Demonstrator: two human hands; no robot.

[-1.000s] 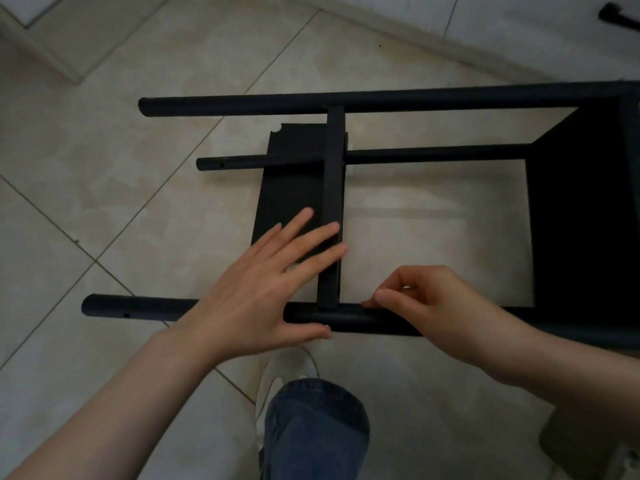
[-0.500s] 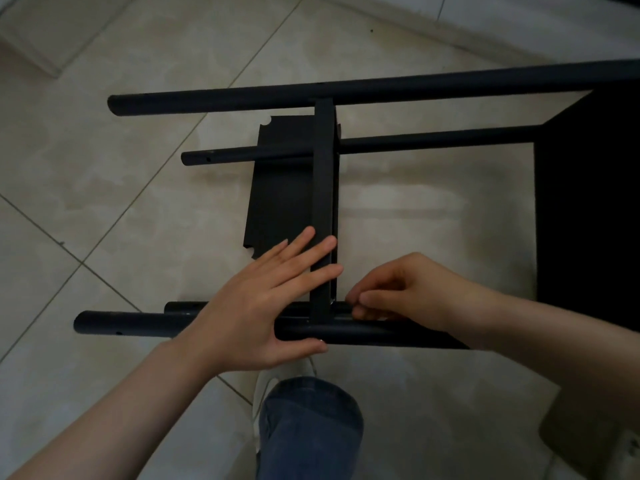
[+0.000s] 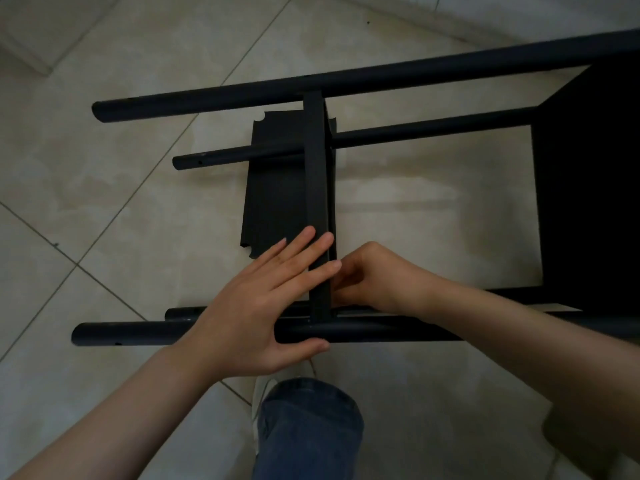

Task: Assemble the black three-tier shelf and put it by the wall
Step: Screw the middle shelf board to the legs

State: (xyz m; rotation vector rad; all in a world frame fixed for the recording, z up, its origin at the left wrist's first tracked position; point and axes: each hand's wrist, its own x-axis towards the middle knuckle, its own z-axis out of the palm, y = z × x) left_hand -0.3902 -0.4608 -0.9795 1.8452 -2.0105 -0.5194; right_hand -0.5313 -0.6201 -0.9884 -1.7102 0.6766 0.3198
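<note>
Shelf panel (image 3: 317,168) under flat left fingers (image 3: 298,250)

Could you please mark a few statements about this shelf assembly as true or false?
1. The left hand lies with straight fingers across the middle panel. True.
2. The shelf frame stands upright. False: it lies on its side on the tiled floor.
3. The right hand is curled beside that panel, by the near pole. True.
4. A panel joins the poles' left ends. False: those ends are bare.

dim beige tiled floor (image 3: 398,209) meets pale wall (image 3: 519,12).
</note>
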